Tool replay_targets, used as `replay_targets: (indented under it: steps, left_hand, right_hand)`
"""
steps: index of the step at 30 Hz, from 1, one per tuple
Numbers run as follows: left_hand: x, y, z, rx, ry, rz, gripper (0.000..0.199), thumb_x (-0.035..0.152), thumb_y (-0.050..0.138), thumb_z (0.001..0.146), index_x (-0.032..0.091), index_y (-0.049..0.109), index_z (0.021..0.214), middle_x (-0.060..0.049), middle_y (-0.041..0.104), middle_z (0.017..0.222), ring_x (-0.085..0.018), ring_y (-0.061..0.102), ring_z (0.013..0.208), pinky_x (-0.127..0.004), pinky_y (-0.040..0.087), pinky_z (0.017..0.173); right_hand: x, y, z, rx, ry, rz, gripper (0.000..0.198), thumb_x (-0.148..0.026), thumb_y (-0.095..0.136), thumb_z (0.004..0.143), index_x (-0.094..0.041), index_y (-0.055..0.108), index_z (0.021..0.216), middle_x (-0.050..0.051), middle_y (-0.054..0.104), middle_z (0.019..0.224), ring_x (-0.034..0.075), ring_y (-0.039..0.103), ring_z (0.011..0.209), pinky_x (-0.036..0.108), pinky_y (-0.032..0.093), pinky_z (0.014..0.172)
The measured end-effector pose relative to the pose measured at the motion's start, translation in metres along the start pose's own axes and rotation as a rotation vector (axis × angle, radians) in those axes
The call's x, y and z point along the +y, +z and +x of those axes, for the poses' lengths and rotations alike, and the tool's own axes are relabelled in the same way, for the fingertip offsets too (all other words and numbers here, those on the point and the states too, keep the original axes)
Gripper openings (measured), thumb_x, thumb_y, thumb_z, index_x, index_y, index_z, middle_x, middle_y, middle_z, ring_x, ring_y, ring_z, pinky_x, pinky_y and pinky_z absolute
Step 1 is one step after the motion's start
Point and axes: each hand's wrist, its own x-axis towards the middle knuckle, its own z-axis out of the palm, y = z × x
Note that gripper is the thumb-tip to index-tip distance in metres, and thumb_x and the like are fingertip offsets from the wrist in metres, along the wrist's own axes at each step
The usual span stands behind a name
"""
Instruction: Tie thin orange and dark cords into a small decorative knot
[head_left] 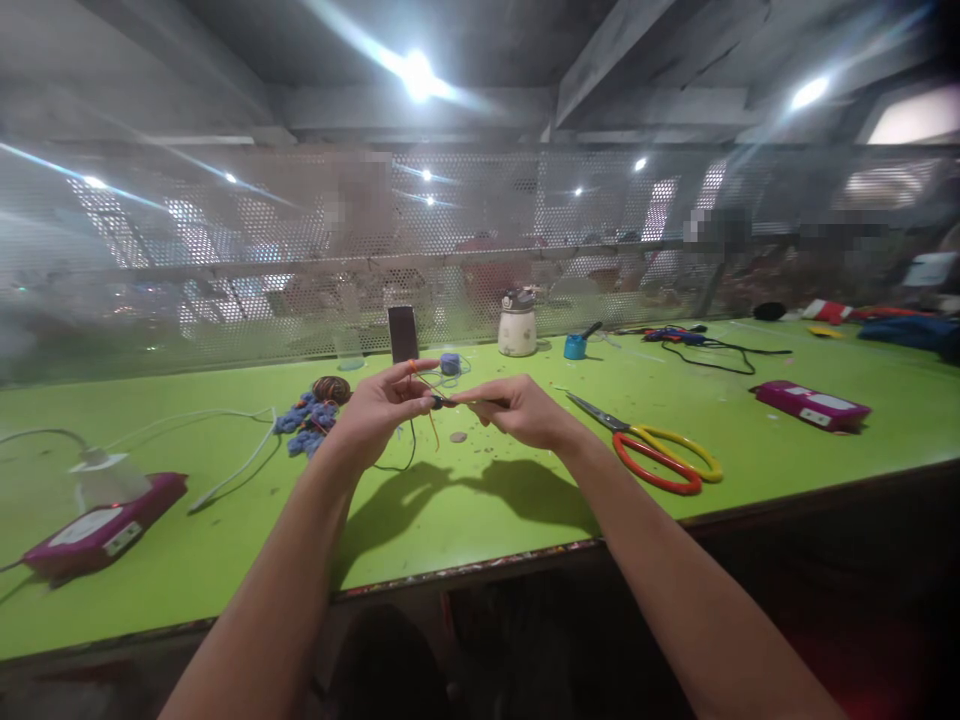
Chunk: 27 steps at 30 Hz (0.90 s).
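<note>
Above the green table [480,540], my left hand [379,408] pinches a small dark piece of yarn work [437,402]. Orange yarn [435,432] loops over a raised finger of that hand and hangs down below it. From the right, my right hand [527,412] is closed around a thin crochet hook [466,401], its tip meeting the dark piece. Most of the hook's handle is hidden by my fingers. Just behind the hands sits a small blue yarn ball [450,364]. Blue crocheted pieces [304,425] and a brown yarn ball [331,389] lie beyond my left wrist.
Large scissors [660,455] with red and yellow handles lie beside my right forearm. Purple power strips [814,404] are at both sides, with a white cable [236,478] at left. A phone [403,335], a pale jar [517,330] and a blue pot [575,346] stand behind.
</note>
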Motion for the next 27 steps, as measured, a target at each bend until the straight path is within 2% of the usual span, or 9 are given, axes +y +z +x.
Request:
replay_targets:
  steps: [6, 13, 18, 27]
  left_hand:
    - [-0.0014, 0.0004, 0.0012, 0.008, 0.000, 0.011, 0.049, 0.013, 0.078, 0.068, 0.015, 0.065, 0.115, 0.000, 0.064, 0.073, -0.012, 0.056, 0.070, -0.028, 0.042, 0.070]
    - [0.0001, 0.0005, 0.0008, 0.012, -0.001, 0.005, 0.048, 0.013, 0.077, 0.069, 0.016, 0.065, 0.115, 0.001, 0.064, 0.073, -0.011, 0.056, 0.070, -0.028, 0.042, 0.070]
    - [0.0012, 0.0008, 0.0002, 0.015, -0.006, 0.001, 0.049, 0.014, 0.078, 0.068, 0.016, 0.065, 0.115, 0.000, 0.064, 0.072, -0.012, 0.057, 0.069, -0.028, 0.043, 0.069]
    - [0.0010, 0.0011, -0.0003, 0.018, 0.000, 0.001, 0.048, 0.014, 0.077, 0.068, 0.016, 0.065, 0.114, 0.000, 0.064, 0.073, -0.012, 0.057, 0.070, -0.028, 0.043, 0.069]
  right_hand:
    - [-0.0016, 0.0004, -0.0001, -0.001, 0.001, -0.066, 0.034, -0.014, 0.054, 0.082, -0.013, 0.073, 0.110, 0.001, 0.060, 0.062, 0.009, 0.041, 0.055, 0.024, 0.036, 0.054]
    - [-0.0020, -0.0007, 0.0008, 0.018, 0.024, 0.018, 0.036, -0.009, 0.051, 0.080, -0.012, 0.073, 0.109, -0.003, 0.049, 0.055, 0.008, 0.040, 0.052, 0.023, 0.035, 0.051]
    - [-0.0042, -0.0015, 0.0009, 0.021, 0.055, 0.041, 0.031, -0.014, 0.055, 0.083, -0.013, 0.073, 0.108, -0.004, 0.049, 0.055, 0.007, 0.041, 0.050, 0.022, 0.035, 0.049]
    - [-0.0055, -0.0009, 0.0008, 0.022, 0.066, 0.092, 0.033, -0.010, 0.054, 0.081, -0.013, 0.073, 0.107, -0.004, 0.047, 0.055, 0.007, 0.041, 0.050, 0.023, 0.034, 0.049]
